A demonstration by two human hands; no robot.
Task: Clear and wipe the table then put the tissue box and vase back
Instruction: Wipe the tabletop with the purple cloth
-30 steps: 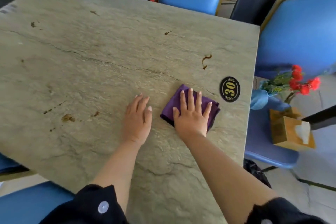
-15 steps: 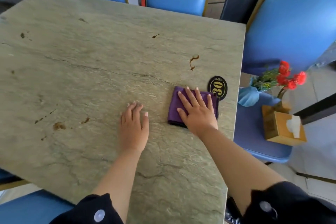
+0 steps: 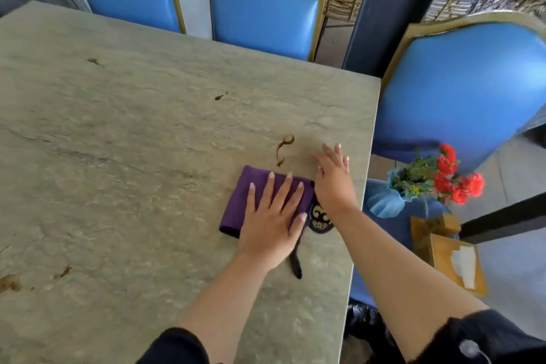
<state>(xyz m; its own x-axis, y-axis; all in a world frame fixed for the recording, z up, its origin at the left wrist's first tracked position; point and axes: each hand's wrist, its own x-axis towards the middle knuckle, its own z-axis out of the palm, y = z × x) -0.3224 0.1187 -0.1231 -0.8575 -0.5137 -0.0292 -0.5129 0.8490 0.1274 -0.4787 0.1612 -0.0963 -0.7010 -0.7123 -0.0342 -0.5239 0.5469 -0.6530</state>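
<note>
A folded purple cloth lies on the stone table near its right edge. My left hand presses flat on the cloth with its fingers spread. My right hand rests open on the bare table just right of the cloth, its wrist partly over the black number plaque. A brown curled stain sits just beyond the cloth. The blue vase with red flowers and the wooden tissue box stand on a blue chair seat to the right of the table.
More brown stains mark the table at the far middle, the far left and the near left edge. Blue chairs stand along the far side and another at the right. A dark pillar rises behind.
The cloth has passed from under my right hand to under my left hand. My right hand has moved right and farther onto the bare table by the plaque. The view has shifted.
</note>
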